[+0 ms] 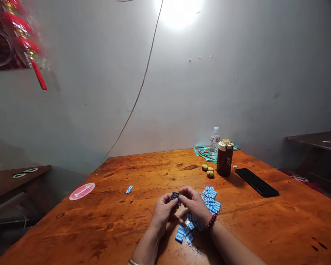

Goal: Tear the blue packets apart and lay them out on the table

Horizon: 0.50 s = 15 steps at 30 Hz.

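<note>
My left hand (164, 209) and my right hand (194, 205) meet above the middle of the table. Between their thumbs and fingertips they pinch a small dark piece with grey rectangles (174, 196); its exact kind is too small to make out. Blue-and-white striped flat pieces (210, 205) lie in a loose pile beside and partly beneath my right hand. More striped pieces (180, 233) lie just below the hands, some overlapping. A single striped piece (129, 189) rests apart on the left. My right wrist wears a dark red bead bracelet (212, 221).
The wooden table (110, 217) bears a pink round disc marked 1 (82, 191) at left. Toward the back right stand a brown sport bottle (224, 158) and a clear water bottle (214, 141), near small yellowish round items (210, 172), a turquoise strap (204, 151) and a black phone (256, 182).
</note>
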Available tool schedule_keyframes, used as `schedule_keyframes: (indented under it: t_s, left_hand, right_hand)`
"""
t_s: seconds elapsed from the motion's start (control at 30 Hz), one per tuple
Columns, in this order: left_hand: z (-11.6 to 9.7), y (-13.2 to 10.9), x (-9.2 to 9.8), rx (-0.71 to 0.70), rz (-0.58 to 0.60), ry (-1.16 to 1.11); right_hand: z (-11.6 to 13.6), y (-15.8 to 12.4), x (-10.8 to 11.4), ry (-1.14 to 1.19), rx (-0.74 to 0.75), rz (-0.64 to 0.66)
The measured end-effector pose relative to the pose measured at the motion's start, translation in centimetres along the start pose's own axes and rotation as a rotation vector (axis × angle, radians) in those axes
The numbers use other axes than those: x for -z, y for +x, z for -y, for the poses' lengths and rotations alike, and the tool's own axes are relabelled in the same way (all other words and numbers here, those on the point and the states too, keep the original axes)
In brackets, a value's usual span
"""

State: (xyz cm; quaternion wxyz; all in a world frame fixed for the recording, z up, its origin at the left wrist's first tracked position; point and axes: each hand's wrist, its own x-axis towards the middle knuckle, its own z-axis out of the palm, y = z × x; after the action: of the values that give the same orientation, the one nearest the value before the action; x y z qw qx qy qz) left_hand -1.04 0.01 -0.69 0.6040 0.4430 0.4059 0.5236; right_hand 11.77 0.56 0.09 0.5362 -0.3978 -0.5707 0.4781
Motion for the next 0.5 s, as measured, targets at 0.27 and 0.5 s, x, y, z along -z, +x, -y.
schedule_keyframes:
  t_s: [0.27,0.5]
  left_hand:
    - [0.22,0.35,0.51,0.071,-0.081,-0.092]
    - [-0.12,0.41,0.50,0.032,-0.130,-0.099]
  right_hand:
    - [-0.13,0.22,0.35,0.099,-0.154,-0.058]
    - [0.20,-0.03,-0.05,0.177,-0.223,0.051]
